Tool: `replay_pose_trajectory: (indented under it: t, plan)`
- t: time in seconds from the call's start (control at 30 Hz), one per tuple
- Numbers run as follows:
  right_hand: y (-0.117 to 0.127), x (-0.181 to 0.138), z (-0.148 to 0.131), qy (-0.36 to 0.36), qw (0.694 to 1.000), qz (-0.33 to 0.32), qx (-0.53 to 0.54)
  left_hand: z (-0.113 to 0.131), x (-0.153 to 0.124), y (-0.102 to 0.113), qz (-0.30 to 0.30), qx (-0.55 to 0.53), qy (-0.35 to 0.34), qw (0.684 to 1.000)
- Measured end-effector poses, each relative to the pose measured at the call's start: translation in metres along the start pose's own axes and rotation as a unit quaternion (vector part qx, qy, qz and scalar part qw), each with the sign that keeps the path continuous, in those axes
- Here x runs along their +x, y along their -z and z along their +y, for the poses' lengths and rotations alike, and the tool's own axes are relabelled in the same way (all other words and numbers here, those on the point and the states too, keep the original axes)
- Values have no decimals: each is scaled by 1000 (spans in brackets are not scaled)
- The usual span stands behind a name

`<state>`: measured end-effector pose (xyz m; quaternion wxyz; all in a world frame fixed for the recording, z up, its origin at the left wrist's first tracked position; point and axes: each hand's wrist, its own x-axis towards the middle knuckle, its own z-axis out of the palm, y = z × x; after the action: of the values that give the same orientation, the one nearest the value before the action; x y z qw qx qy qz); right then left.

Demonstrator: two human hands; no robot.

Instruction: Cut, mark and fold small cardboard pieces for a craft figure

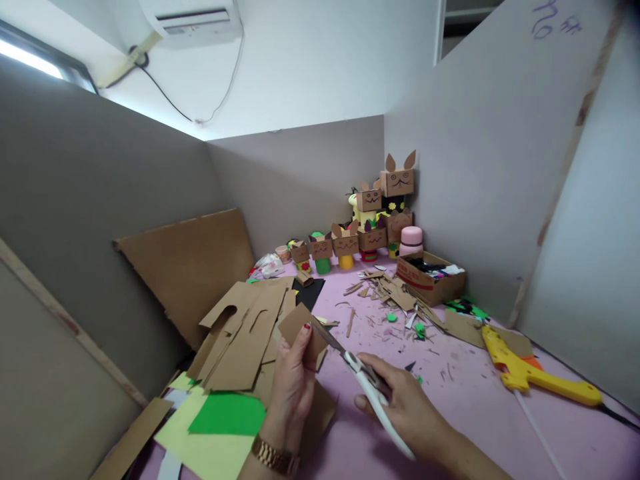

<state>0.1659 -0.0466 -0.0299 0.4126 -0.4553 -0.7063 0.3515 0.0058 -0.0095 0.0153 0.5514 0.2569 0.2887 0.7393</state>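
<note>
My left hand (295,373) pinches a small brown piece of cardboard (303,328) between thumb and fingers. A watch with a metal band sits on that wrist. In my right hand (400,397) are white-handled scissors (367,393), their blades pointing up and left. The blade tips meet the right edge of the cardboard piece, beside my left thumb. Whether the blades are parted is hard to see. Below my left hand lies more brown cardboard (320,417) on the pink tabletop.
Flat cardboard sheets (250,340) and green paper (227,413) lie left. Cardboard scraps (395,293) are spread mid-table. A yellow glue gun (540,377) rests right, near a carton (430,277). Several cardboard animal figures (346,243) stand at the back, beside a pink jar (411,240).
</note>
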Motion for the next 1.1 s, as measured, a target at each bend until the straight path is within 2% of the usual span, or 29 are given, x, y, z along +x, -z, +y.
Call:
replay_pose_trajectory:
  t: [0.57, 1.1]
  plan:
    - [2, 1, -4, 9, 1000, 11, 23, -2, -1, -1, -4, -6, 5, 1000]
    - [3, 0, -1, 2, 999, 34, -28, -2, -3, -3, 6, -15, 13, 1000]
